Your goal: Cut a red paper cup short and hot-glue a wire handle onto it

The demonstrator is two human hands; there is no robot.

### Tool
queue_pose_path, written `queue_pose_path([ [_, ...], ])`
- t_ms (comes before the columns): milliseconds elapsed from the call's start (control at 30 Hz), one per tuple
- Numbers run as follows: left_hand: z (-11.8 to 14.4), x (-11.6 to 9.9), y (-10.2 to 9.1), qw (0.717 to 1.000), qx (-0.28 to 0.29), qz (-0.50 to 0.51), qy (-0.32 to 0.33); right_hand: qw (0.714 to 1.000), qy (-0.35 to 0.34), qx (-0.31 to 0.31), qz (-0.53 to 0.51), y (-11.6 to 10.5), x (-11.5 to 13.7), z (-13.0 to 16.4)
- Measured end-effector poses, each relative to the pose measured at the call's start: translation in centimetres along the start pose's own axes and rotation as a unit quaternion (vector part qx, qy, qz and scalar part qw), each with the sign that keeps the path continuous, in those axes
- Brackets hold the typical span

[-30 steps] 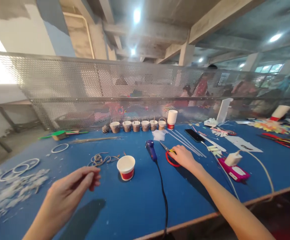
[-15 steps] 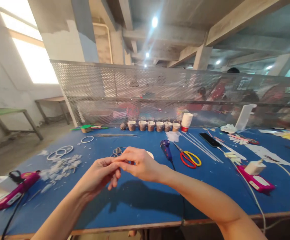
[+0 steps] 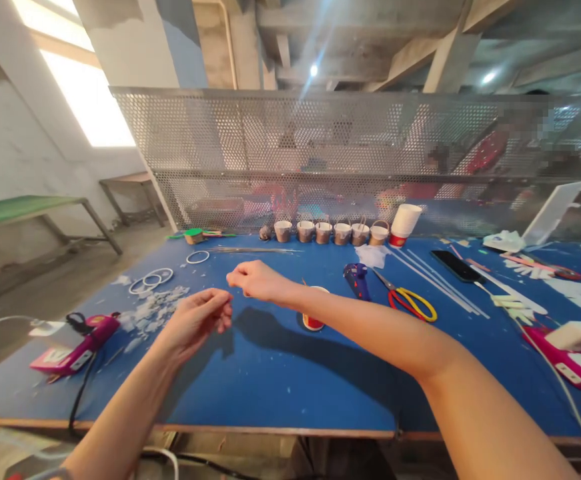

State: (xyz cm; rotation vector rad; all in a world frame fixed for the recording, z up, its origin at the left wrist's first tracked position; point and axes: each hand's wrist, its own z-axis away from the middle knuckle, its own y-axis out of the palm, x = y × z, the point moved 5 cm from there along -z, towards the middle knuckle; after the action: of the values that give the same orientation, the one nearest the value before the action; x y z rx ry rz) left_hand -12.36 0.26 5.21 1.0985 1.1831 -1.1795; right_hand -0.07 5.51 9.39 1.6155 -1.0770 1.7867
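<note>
My left hand [image 3: 195,321] is raised over the table, its fingers curled and the thumb pressed toward the index finger. Just beyond it and slightly to the right is my right hand [image 3: 254,279], closed in a pinch with the fingertips pointing left. Anything thin between the fingertips of either hand is too small to make out. A gap separates the two hands. Partly behind my right forearm is a red and white paper cup [image 3: 313,321]. Right of the cup lie a dark blue glue gun [image 3: 357,280] and scissors [image 3: 406,301] with red and yellow handles.
Several small brown-wrapped cups [image 3: 342,233] line the back beside stacked paper cups [image 3: 406,221], before a perforated metal screen [image 3: 320,153]. White rings [image 3: 151,280] and scraps [image 3: 153,313] lie left. Pink power strips [image 3: 77,347] flank both sides; a phone [image 3: 455,265] lies right.
My hands have come apart; the right has moved away from the left, further over the table. More of the paper cup shows. The camera view has shifted left and down.
</note>
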Motion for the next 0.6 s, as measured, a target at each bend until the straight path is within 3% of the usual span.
queue_pose_path([
  [67,0.3,-1.2,-3.4,0.982,-0.103,-0.148,0.056,0.999,-0.019,-0.015,0.022,-2.3,0.6,1.1],
  [100,0.5,-1.9,-5.2,0.951,-0.153,-0.258,0.078,0.997,-0.046,-0.023,0.055,-3.7,0.9,2.2],
  [133,0.8,-2.5,-7.2,0.899,-0.231,-0.364,0.082,0.992,-0.073,-0.045,0.092,-5.4,1.2,3.6],
  [167,1.0,-3.1,-8.7,0.843,-0.272,-0.458,0.081,0.985,-0.091,-0.072,0.125,-7.2,1.2,5.2],
  [233,1.1,-3.5,-10.7,0.744,-0.281,-0.605,0.041,0.970,-0.099,-0.129,0.179,-11.1,0.4,9.1],
  [300,1.1,-3.8,-11.1,0.691,-0.267,-0.670,0.050,0.960,-0.061,-0.186,0.203,-15.2,-1.7,13.1],
  [367,1.0,-3.8,-10.3,0.680,-0.233,-0.693,0.053,0.943,0.008,-0.226,0.243,-18.7,-4.7,16.6],
  [433,0.8,-3.8,-8.8,0.682,-0.207,-0.700,0.037,0.895,0.120,-0.260,0.341,-21.5,-8.0,19.5],
  [533,0.5,-4.0,-5.9,0.673,-0.200,-0.712,0.025,0.794,0.256,-0.233,0.500,-23.6,-12.0,21.8],
  [600,0.1,-3.8,-3.5,0.679,-0.180,-0.711,0.041,0.769,0.285,-0.214,0.530,-23.9,-13.6,22.1],
])
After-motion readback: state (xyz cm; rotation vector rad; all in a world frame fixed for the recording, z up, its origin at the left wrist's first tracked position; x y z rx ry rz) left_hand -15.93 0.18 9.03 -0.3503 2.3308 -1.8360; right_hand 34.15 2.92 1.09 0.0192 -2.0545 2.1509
